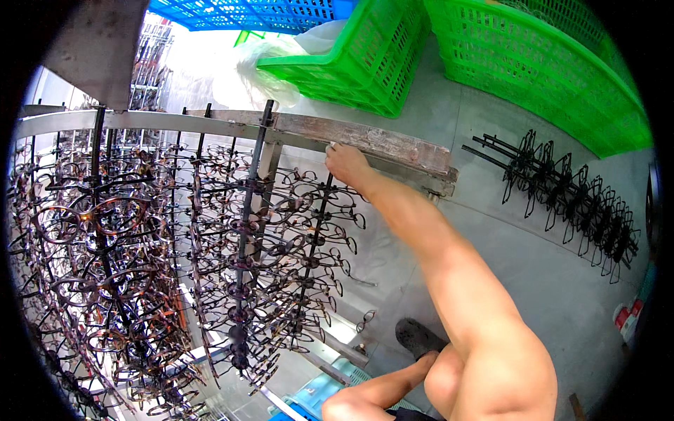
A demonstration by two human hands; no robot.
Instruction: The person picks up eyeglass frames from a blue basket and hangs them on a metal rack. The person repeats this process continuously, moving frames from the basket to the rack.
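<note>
My right hand (347,165) reaches up to the metal rack beam, its fingers closed round the top end of a thin dark rod (321,209). Dark eyeglass frames (309,259) sit in tiers down that rod, which hangs below the beam. Just left of it, a thicker upright rod (247,203) bears more glasses frames. Further left hang dense rows of brown and black glasses frames (105,217). The rod's very tip is hidden by my fingers. My left hand is not in view.
A worn flat bar (365,137) tops the rack. Green crates (533,67) and a blue crate (253,15) stand behind, with clear plastic (263,70) over one. More rods with black frames (569,193) lie on the floor at right. A dark shoe (419,338) is below.
</note>
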